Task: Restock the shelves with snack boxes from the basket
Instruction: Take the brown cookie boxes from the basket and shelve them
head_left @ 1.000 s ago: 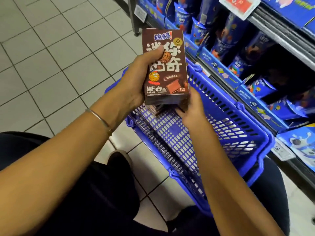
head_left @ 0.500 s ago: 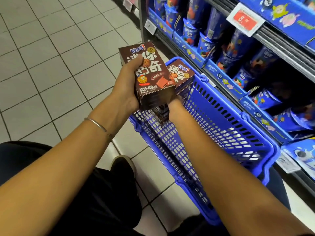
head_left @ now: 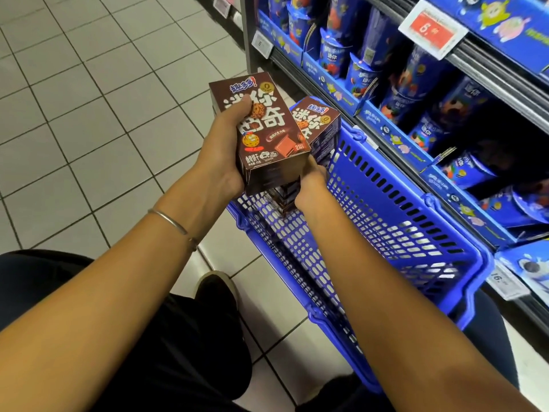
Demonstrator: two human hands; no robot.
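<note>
Two brown boxes: left hand grips front box; right hand, fingers mostly hidden, holds second box above basket.

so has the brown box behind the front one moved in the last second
Yes. The rear brown box, hidden a second ago, now stands above the far rim of the blue basket, raised by the right hand.

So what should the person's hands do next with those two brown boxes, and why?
Probably bring the second box up against the first box, so both go to the shelf together. The left hand grips the first box, the right hand seems to hold the second above the basket, and more boxes lie inside.
</note>
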